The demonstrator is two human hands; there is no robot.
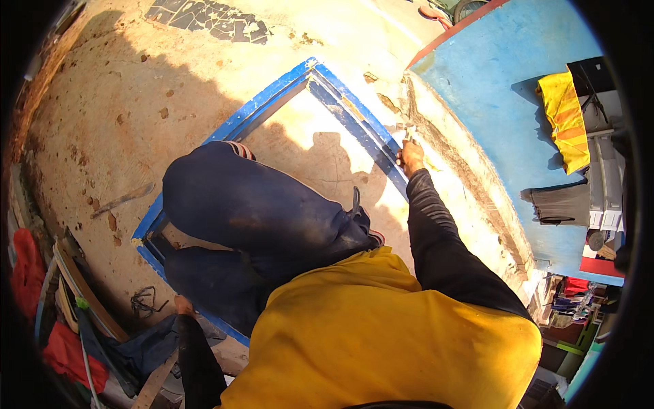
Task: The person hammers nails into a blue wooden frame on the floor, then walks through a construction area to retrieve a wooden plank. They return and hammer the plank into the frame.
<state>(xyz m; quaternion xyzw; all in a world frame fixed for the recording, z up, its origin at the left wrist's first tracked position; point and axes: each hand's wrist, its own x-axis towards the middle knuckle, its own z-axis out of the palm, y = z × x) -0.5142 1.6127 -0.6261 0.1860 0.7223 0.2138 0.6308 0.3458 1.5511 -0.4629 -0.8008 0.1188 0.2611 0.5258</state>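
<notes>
A blue rectangular frame (266, 99), with worn and pale patches in its paint, lies on the ground around my bent legs. Along its right side, my right hand (411, 158) is closed on a small hand tool (407, 131) with a pale, flat-looking end; its exact kind is too small to make out. The fist is right against the outer edge of the frame. Low on the left, my left hand (183, 305) is at the frame's near-left side. Its fingers are mostly hidden, so whether it grips the frame cannot be told.
A light blue wall (490, 88) rises on the right, with a yellow cloth (565, 123) and dark clothes hanging there. Red cloth (71, 354), boards (88, 293) and a dark cord (146, 301) lie at the left. Dark broken tiling (208, 19) is set in the ground ahead.
</notes>
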